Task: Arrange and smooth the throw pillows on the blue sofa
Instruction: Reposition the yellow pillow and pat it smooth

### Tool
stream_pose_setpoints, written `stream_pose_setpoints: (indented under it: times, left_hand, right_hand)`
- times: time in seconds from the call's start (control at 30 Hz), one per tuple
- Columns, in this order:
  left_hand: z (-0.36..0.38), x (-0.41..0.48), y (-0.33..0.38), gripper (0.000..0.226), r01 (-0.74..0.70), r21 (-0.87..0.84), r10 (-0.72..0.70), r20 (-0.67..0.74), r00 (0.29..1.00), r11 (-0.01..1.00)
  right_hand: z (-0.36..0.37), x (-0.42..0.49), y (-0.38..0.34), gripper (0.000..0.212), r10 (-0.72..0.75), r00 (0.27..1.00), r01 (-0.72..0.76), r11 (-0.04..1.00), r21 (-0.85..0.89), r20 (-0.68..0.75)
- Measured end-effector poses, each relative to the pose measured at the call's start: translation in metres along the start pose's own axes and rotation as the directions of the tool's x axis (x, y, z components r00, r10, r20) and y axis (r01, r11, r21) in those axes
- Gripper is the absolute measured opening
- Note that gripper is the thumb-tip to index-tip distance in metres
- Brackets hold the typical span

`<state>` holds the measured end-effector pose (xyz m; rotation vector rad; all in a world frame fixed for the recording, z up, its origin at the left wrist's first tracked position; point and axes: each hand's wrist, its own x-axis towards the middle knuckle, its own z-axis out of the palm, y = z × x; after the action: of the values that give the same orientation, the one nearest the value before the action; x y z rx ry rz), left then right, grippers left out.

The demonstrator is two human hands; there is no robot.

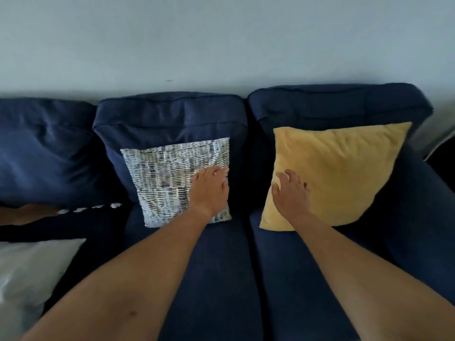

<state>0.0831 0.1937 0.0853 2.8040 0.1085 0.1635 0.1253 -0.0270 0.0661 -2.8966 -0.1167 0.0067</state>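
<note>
A white-and-grey patterned pillow (167,178) leans against the middle back cushion of the blue sofa (221,267). My left hand (209,188) lies flat on its right side, fingers together. A yellow pillow (344,173) leans tilted against the right back cushion. My right hand (290,190) rests on the yellow pillow's left edge with fingers spread and slightly curled; it holds nothing that I can see.
A pale grey pillow (32,274) lies on the seat at the lower left. A brown pillow with white trim (29,212) sits at the far left. The sofa's right armrest (423,205) rises beside the yellow pillow. A pale wall (221,40) stands behind.
</note>
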Motion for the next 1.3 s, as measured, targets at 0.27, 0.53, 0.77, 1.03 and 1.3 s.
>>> stream_pose_setpoints:
  times: [0.27, 0.53, 0.77, 1.03, 1.3]
  left_hand:
    - [0.036, 0.045, 0.114, 0.047, -0.069, -0.079, 0.069, -0.002, 0.998, 0.995]
    - [0.097, 0.113, 0.213, 0.086, 0.284, -0.336, -0.295, 0.02, 0.955, 0.898]
    - [0.13, 0.172, 0.25, 0.102, 0.468, -0.528, -0.578, -0.055, 0.814, 0.709]
    - [0.15, 0.177, 0.265, 0.066, 0.41, -0.609, -0.612, -0.163, 0.774, 0.679]
    - [0.138, 0.185, 0.246, 0.032, 0.27, -0.602, -0.586, -0.419, 0.694, 0.751]
  right_hand:
    - [-0.047, 0.026, 0.125, 0.044, 0.243, 0.957, -0.208, 0.956, 0.206, -0.159]
    - [-0.079, 0.103, 0.258, 0.056, 0.4, 0.884, -0.281, 0.868, 0.408, -0.243]
    - [-0.077, 0.182, 0.344, 0.075, 0.415, 0.905, -0.324, 0.813, 0.483, -0.092]
    - [-0.059, 0.215, 0.352, 0.081, 0.314, 0.949, -0.249, 0.732, 0.634, 0.011]
    - [-0.071, 0.228, 0.34, 0.073, 0.289, 0.927, -0.034, 0.703, 0.711, -0.241]
